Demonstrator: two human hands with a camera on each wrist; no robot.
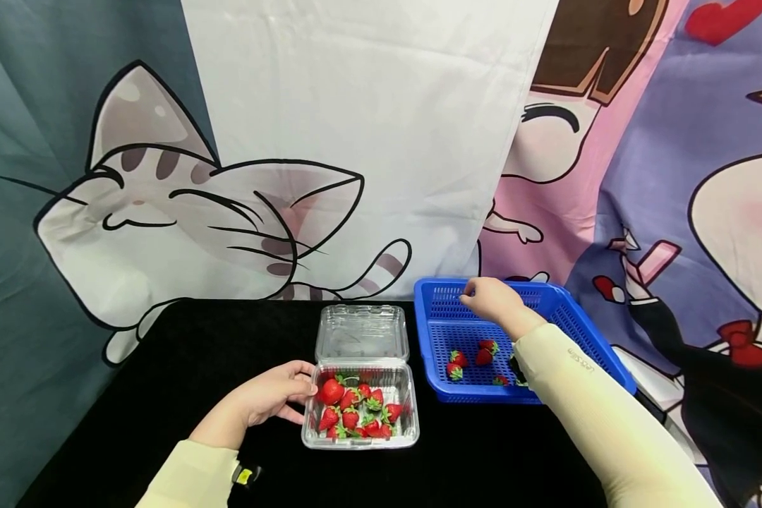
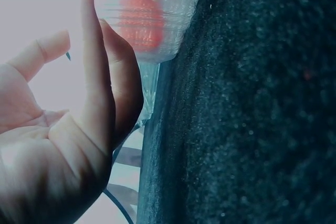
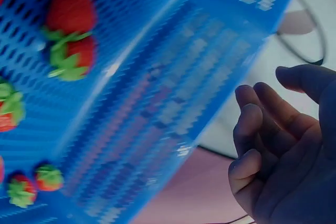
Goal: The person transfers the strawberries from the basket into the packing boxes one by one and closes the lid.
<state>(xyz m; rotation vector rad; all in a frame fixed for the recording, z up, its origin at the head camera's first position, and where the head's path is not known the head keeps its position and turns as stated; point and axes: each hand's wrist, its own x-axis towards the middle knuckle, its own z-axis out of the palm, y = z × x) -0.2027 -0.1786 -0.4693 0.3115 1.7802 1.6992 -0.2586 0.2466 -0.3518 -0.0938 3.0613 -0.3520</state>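
Observation:
In the head view a clear plastic clamshell box stands with its lid folded back, and several strawberries lie in it. My left hand holds the box by its left side, thumb at the rim; part of its grip is washed out by glare in the left wrist view. To the right is a blue perforated basket with several strawberries on its floor. Over the basket's back part hovers my right hand, and in the right wrist view its bent fingers hold nothing.
A black cloth covers the table under the box and basket. Directly behind them hangs a printed curtain with cartoon figures. My right forearm hides part of the basket's right side.

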